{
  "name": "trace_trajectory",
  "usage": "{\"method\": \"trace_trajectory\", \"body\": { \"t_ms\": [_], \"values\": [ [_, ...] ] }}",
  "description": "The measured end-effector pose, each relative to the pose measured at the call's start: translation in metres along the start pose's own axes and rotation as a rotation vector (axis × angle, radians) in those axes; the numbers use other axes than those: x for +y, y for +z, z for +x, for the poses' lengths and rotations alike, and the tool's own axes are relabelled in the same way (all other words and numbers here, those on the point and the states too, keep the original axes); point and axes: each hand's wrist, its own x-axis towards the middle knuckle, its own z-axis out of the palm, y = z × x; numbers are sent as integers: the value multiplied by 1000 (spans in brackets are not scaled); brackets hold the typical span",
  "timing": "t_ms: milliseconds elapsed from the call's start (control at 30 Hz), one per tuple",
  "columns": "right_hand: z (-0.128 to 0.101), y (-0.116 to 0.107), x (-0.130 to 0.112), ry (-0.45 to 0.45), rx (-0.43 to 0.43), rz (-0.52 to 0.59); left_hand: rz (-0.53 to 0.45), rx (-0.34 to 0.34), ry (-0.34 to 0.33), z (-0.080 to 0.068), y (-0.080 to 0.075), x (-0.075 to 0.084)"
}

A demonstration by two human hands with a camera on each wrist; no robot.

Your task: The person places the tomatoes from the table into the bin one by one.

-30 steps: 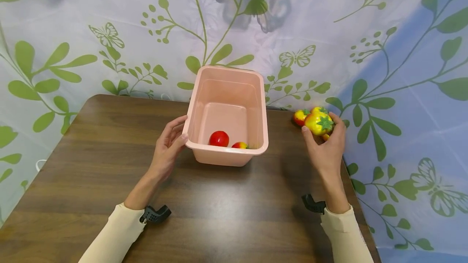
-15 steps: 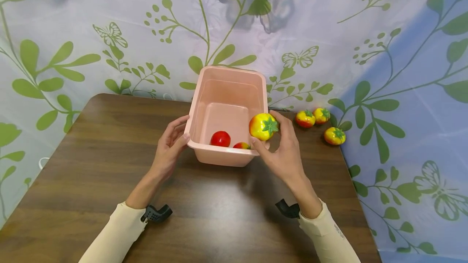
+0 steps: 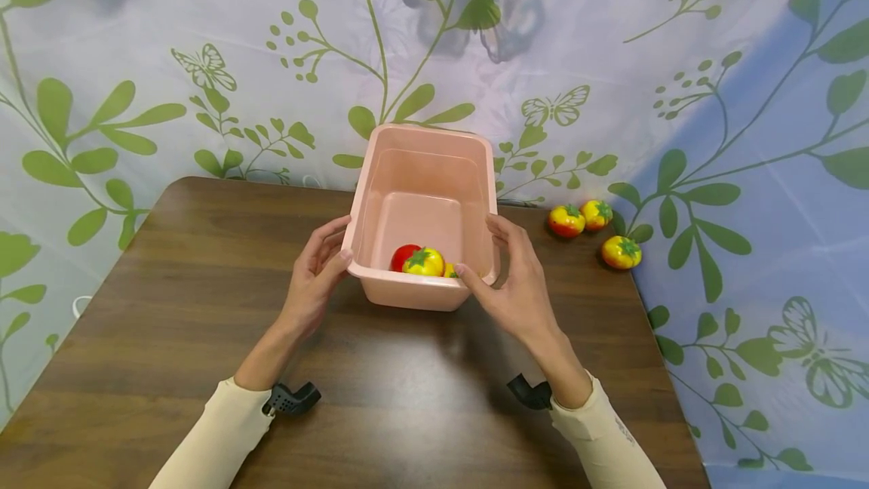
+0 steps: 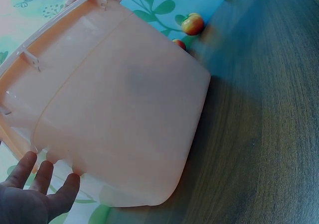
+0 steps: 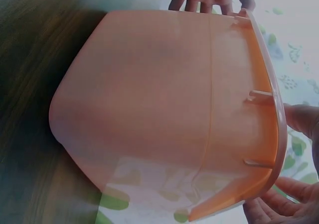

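A pink plastic bin (image 3: 414,294) stands on the table between both hands. At its left rim, my left hand (image 3: 314,270) holds on with the thumb at the edge and the fingers against the outer wall (image 4: 119,99). My right hand (image 3: 519,278) is at the near right corner, fingers loosely spread and holding nothing. Its thumb overlaps the front rim in the head view. Inside the bin, a yellow toy fruit with a green leafy top (image 3: 425,262) lies by a red round one (image 3: 403,255). Another yellow piece (image 3: 450,271) shows partly beside my right thumb.
To the right on the brown wooden table (image 3: 380,398), three yellow-red toy fruits lie close together: a left one (image 3: 566,221), a back one (image 3: 597,214) and a front one (image 3: 621,253) near the table's right edge. A leaf-patterned cloth (image 3: 271,96) hangs behind.
My right hand has brought a yellow toy fruit from the group at the right to the bin and let it go inside. My left hand has stayed at the rim.
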Motion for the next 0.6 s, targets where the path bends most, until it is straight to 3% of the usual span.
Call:
{"method": "trace_trajectory", "body": {
  "t_ms": [600],
  "values": [
    [1, -2, 3, -2, 29, 57, 12, -4, -12, 0, -1, 0]
  ]
}}
